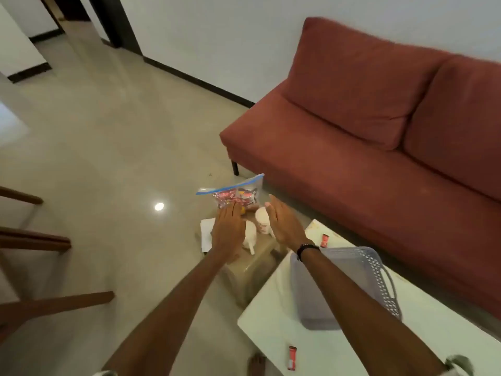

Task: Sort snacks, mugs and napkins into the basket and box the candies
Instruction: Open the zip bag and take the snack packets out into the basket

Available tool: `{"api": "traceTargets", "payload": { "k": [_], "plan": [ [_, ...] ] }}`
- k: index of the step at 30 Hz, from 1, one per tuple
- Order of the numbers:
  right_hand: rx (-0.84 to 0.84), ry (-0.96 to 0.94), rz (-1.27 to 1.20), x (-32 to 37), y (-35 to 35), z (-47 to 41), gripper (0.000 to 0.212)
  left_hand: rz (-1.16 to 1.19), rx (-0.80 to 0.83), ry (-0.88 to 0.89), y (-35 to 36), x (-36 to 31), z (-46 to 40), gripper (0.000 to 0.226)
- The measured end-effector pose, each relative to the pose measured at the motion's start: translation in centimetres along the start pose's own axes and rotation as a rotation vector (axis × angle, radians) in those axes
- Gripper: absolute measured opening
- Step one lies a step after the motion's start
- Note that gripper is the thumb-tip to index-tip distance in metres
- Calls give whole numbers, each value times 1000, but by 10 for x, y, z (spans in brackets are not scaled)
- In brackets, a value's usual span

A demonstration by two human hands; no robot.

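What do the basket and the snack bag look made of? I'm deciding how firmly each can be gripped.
The basket looks like rigid grey plastic, matte, judging by its moulded handle and rows of punched holes. The snack bag looks like thin clear plastic film with a blue zip strip along the top; the packets inside show through it.

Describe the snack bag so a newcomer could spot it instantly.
Start at the red sofa; by its near left corner stands a low stool with two white mugs. The snack bag stands at the stool's far edge: clear plastic, blue zip strip, red packets inside.
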State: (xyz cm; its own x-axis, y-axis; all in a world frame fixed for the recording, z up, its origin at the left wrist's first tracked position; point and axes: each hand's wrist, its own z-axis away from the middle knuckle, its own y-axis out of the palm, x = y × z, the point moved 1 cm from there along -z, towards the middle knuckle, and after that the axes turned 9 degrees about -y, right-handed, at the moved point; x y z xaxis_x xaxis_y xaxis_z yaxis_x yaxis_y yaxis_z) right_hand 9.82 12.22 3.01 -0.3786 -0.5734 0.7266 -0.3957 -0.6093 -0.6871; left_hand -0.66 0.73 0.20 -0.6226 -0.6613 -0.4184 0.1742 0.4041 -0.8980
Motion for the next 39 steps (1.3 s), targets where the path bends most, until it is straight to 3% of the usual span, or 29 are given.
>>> {"api": "traceTargets", "payload": {
  "k": [6, 12, 16, 19, 27, 33, 39],
  "plan": [
    [150, -18, 29, -11, 57, -74, 37, -218, 122, -28, 27, 71, -85, 57],
    [171, -85, 43, -35, 96, -117, 38, -258, 229, 18, 64, 97, -137, 73],
    [161, -14, -34, -49, 112, -129, 38, -264, 244, 77, 82, 102, -155, 62],
    [138, -15, -58, -54, 110, -133, 38, -199, 147, 62, 81, 98, -170, 44],
    [52, -25, -98, -41, 74, -130, 43, -134, 51, -11, 35, 51, -206, 11],
    [-104, -97, -144, -5, 10, -103, 36, 198, -5, -53, -34, -2, -206, 23],
    [-274, -158, -138, 12, -62, -60, 36, 282, 37, 110, -88, -69, -175, 24]
  ]
}}
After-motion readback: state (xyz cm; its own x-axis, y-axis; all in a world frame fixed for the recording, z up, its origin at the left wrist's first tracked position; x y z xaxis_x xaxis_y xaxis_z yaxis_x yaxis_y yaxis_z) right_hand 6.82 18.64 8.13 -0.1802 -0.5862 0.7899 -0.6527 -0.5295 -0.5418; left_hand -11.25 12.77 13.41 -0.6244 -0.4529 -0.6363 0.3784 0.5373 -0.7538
